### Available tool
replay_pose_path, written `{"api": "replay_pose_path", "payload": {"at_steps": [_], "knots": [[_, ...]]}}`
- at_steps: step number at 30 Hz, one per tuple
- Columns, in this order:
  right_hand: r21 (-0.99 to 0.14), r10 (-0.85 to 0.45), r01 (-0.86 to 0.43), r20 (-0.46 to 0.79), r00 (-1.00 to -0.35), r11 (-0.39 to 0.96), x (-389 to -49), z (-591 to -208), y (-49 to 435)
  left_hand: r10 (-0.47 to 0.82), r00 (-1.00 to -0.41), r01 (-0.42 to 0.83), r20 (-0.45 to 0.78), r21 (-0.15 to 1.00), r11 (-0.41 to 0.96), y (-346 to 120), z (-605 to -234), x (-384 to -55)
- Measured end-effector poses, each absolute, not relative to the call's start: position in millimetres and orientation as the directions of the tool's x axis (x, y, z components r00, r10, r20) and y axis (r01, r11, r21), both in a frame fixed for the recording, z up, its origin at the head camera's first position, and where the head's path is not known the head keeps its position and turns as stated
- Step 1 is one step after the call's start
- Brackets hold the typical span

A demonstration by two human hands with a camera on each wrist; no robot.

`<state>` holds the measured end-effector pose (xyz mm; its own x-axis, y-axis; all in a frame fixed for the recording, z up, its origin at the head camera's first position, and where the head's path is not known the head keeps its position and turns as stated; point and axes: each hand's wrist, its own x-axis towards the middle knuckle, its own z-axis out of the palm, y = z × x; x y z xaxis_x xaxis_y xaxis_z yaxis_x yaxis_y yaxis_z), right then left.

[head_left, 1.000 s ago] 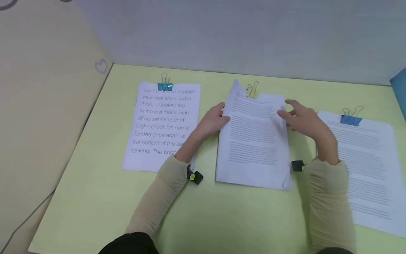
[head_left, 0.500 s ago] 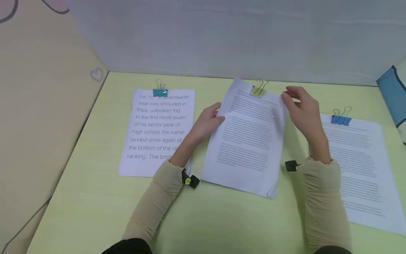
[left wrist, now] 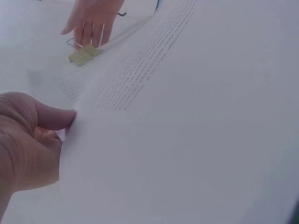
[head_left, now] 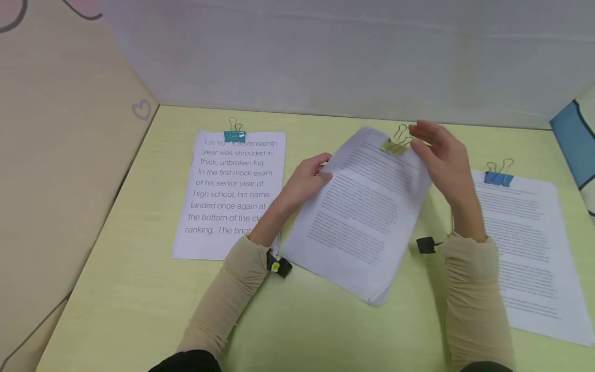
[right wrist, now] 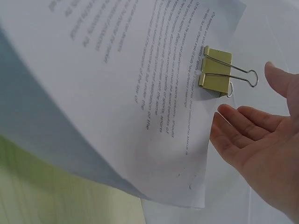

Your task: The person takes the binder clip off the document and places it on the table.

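Note:
In the head view, my left hand (head_left: 307,180) pinches the left edge of a stack of printed sheets (head_left: 353,217), thumb on top and fingers beneath. The stack is tilted and bowed, its top swung to the right. A yellow binder clip (right wrist: 217,70) grips the stack's top edge, its wire handles pointing outward. My right hand (head_left: 441,157) is beside the clip at the top right corner. In the right wrist view its thumb and fingers are spread apart on either side of the clip handles, fingertips right at the paper's edge.
Another stack of sheets (head_left: 232,196) with a teal binder clip (head_left: 234,136) lies on the left of the yellow-green table (head_left: 125,299). At the right lies a third stack (head_left: 525,248) with a blue binder clip (head_left: 499,179). A pale wall (head_left: 325,62) stands behind.
The yellow-clipped stack has been lifted and turned clockwise, its top moving right and its bottom left. My right hand has moved up from the stack's right side to beside the clip.

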<state>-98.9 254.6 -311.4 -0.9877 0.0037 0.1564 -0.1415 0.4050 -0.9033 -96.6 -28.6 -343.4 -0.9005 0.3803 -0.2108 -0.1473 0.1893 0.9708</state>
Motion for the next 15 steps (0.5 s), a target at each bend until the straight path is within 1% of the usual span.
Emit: {"api": "replay_pose_path", "payload": {"at_steps": [3, 6, 15], "knots": [[-0.918, -0.027, -0.173, 0.175, -0.984, 0.356, -97.0, -310.0, 254.9, 0.401, -0.895, -0.127, -0.194, 0.974, 0.189, -29.0, -343.8, -97.3], [-0.925, -0.050, -0.178, 0.171, -0.984, 0.335, -94.5, -309.1, 255.2, 0.429, -0.884, -0.116, -0.185, 0.976, 0.182, -29.4, -344.4, -97.8], [-0.924, -0.072, -0.135, 0.117, -0.991, 0.359, -91.3, -306.7, 259.1, 0.463, -0.865, -0.118, -0.192, 0.976, 0.184, -28.6, -343.7, -96.4]]}}
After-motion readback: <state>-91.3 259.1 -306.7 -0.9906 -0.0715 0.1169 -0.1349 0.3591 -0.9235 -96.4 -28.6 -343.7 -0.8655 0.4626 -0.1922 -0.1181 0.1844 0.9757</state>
